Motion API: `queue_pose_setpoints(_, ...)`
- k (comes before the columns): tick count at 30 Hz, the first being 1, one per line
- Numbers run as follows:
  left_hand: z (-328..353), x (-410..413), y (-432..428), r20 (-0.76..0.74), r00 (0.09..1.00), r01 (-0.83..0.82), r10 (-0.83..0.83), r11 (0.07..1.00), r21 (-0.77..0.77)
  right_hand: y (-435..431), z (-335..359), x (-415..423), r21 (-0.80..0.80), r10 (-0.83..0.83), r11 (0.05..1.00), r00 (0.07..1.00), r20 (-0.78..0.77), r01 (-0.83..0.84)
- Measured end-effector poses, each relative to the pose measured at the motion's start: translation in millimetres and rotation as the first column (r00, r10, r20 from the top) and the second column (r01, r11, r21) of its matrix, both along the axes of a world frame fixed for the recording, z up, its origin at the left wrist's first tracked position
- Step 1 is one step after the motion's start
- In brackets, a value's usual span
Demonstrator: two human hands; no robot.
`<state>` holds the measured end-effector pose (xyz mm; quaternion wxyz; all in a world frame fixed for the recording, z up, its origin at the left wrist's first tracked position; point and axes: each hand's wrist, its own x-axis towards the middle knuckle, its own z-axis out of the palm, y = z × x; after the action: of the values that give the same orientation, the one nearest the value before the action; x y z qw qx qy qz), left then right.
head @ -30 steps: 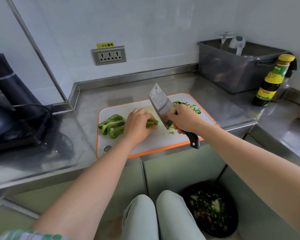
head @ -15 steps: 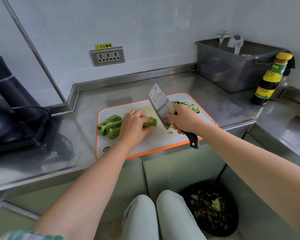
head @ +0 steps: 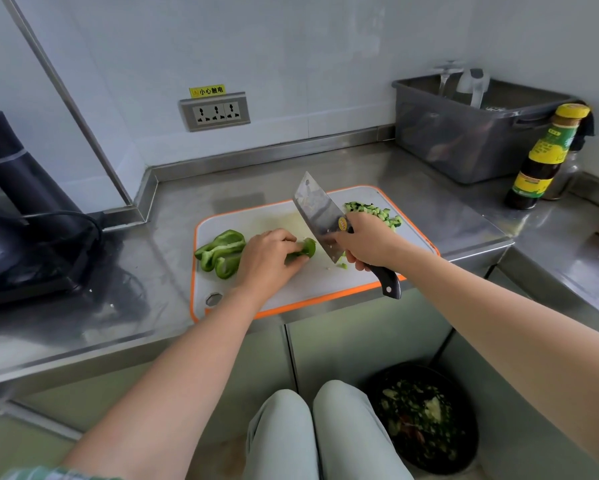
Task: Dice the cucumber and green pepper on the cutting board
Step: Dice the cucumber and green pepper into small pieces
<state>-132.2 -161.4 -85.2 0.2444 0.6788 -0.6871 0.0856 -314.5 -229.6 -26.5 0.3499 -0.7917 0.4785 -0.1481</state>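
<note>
Two hands work over the cutting board (head: 291, 289): the left hand (head: 268, 259) curls its fingers onto a green pepper strip (head: 305, 249) mid-board, the right hand (head: 369, 242) grips the cleaver (head: 320, 216) raised beside it. Diced cucumber (head: 374, 211) sits at the far right corner, pepper pieces (head: 221, 252) near the left edge.

The scene was bright and evenly lit by soft, cool light, with only faint, blurred shadows. The steel tabletop (head: 263, 174) carried pale, smeared reflections at the lower left and along the right edge of the frame. The cleaver (head: 317, 209) showed a dull sheen. Wide-angle distortion slanted the metal strip (head: 66, 95) at the upper left and stretched the lower corners. The centre was sharp; the bin (head: 415, 372) at the lower right sat in dimmer shade
</note>
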Motion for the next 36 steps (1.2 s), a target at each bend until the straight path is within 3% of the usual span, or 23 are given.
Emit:
queue_pose_setpoints(3, -1, 2, 0, 0.021, 1.000, -0.002, 0.002, 1.000, -0.007, 1, 3, 2, -0.066, 0.033, 0.997, 0.997, -0.066, -0.038)
queue_pose_setpoints(8, -5, -9, -6, -0.069, 0.997, -0.032, 0.033, 0.999, 0.018, 3, 8, -1, -0.134, 0.056, 0.988, 0.989, -0.135, -0.075)
queue_pose_setpoints(18, -5, 2, 2, -0.166, 0.984, -0.065, 0.068, 0.998, 0.019, 13, 19, 8, -0.111, 0.085, 0.988, 0.981, -0.172, -0.105)
queue_pose_setpoints(27, -1, -2, 3, -0.173, 0.983, -0.055, 0.053, 0.998, -0.007, 27, 24, 24, -0.093, 0.098, 0.985, 0.921, -0.378, -0.143)
queue_pose_setpoints(36, -5, 1, 1, -0.173, 0.985, -0.027, 0.020, 0.999, -0.035, 31, 25, 28, -0.091, 0.112, 0.981, 0.883, -0.456, -0.171)
